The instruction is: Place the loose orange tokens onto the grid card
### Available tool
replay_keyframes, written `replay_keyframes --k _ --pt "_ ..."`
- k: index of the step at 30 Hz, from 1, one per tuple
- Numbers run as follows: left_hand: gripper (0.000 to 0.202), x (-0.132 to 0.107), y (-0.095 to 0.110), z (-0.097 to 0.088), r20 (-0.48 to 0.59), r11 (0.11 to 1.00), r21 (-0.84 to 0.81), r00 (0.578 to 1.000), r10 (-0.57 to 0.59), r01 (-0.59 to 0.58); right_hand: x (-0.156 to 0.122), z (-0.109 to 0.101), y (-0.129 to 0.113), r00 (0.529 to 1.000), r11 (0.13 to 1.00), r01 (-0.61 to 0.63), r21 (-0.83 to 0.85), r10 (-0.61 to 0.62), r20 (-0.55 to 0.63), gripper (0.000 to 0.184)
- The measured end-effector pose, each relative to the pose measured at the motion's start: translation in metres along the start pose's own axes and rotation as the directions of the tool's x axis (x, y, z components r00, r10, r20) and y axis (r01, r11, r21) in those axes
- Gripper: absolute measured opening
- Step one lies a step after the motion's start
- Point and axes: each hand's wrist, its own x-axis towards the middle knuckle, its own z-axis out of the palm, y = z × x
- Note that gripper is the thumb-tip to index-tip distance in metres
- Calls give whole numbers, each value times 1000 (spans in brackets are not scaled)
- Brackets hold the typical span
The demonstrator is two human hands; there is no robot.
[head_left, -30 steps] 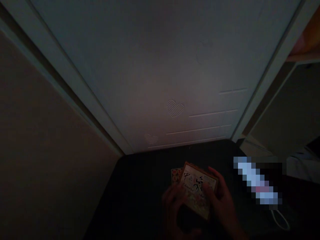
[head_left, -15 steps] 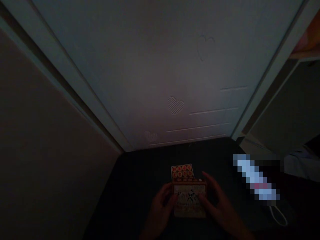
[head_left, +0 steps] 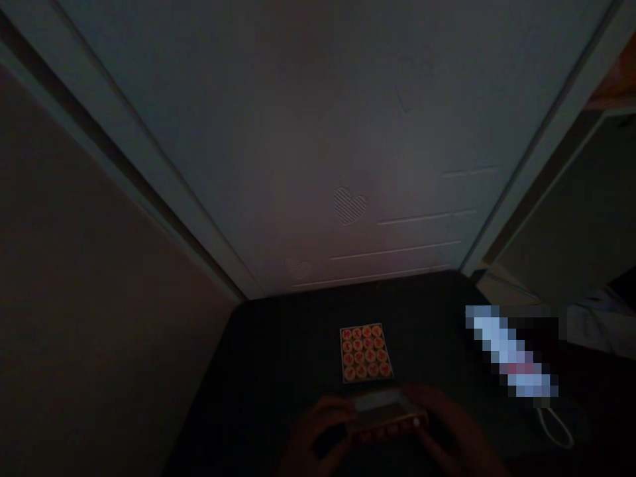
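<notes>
In dim light, a small square tray [head_left: 366,353] with rows of round red-marked pieces lies on a dark table [head_left: 278,371]. Just in front of it, both my hands hold a flat box lid [head_left: 385,414], now tipped so only its edge shows. My left hand [head_left: 320,434] grips the lid's left end and my right hand [head_left: 447,430] its right end, fingers curled round it.
A pale door with heart shapes [head_left: 350,205] rises behind the table. A blurred bright strip [head_left: 511,358] and a white cord loop [head_left: 554,430] lie to the right. A beige wall stands on the left.
The lid has been drawn toward me and tipped flat, off the tray. The tray of round pieces, half hidden before, is now fully uncovered.
</notes>
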Motion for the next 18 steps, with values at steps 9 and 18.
replay_keyframes --k 9,18 --pt "31 2 -3 -3 -82 992 118 996 -22 32 11 2 -13 997 999 -49 -10 48 -62 37" --pt "42 37 -1 -2 -199 938 -127 918 -343 323 42 -3 -20 986 989 -146 33 148 -82 70"
